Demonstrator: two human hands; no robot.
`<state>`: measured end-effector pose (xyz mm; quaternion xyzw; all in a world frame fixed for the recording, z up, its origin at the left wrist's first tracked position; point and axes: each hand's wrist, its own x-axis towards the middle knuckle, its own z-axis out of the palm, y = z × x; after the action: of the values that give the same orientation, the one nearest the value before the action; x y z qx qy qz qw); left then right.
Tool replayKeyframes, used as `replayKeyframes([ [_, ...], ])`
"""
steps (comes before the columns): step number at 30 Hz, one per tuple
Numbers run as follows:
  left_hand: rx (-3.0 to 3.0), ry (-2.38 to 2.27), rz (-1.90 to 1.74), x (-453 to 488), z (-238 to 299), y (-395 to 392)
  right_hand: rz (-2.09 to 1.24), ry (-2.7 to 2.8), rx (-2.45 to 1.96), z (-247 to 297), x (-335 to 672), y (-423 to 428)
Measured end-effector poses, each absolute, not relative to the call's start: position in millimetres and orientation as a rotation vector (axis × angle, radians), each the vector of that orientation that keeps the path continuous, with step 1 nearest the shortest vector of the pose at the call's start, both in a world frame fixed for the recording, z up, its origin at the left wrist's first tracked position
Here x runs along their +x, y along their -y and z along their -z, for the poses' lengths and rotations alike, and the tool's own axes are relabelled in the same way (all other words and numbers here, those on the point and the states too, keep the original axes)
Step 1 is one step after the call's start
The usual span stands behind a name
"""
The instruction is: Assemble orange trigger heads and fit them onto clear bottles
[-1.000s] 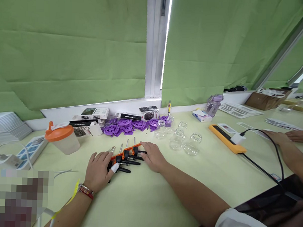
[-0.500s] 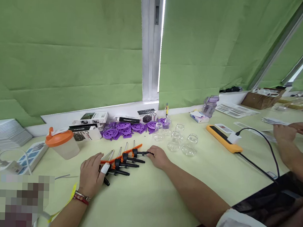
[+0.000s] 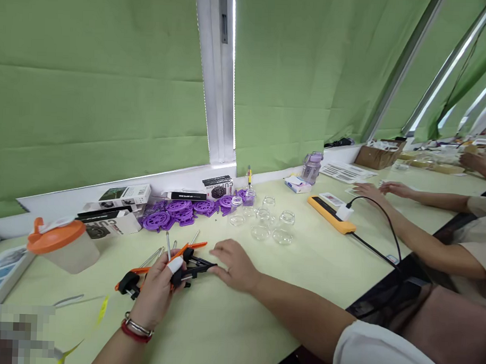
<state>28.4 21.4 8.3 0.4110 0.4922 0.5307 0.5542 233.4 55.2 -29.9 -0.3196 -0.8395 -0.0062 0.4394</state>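
Note:
My left hand (image 3: 156, 289), with a white wrap on one fingertip, is closed round an orange and black clamp tool (image 3: 133, 279) and lifts it off the pale green table (image 3: 238, 320). More such clamps (image 3: 192, 260) with metal rods lie just beyond it. My right hand (image 3: 234, 265) lies on the table beside them, fingers stretched toward a black handle and touching it.
Purple plastic wheels (image 3: 178, 210) and small boxes (image 3: 118, 196) line the window sill. Several clear glass jars (image 3: 271, 228) stand to the right. An orange-lidded cup (image 3: 61, 244) is at left, a yellow power strip (image 3: 331, 214) at right. Another person's arms (image 3: 416, 230) rest on the table.
My left hand has closed on a clamp and raised it from the row. My right hand slid back toward me. The view swung left; a neighbour's arms now show more.

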Motion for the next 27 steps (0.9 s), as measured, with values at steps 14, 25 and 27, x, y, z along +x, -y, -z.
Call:
replayKeyframes([
  [14,0.656,-0.930,-1.449,-2,-8,-26,-0.426,1.215,-1.574,57,298,-110],
  [25,0.733,-0.809,-1.535,-10,5,-28,-0.495,1.337,-1.705,64,294,-107],
  [27,0.729,-0.811,-1.547,-10,4,-28,-0.438,1.385,-1.660,61,293,-104],
])
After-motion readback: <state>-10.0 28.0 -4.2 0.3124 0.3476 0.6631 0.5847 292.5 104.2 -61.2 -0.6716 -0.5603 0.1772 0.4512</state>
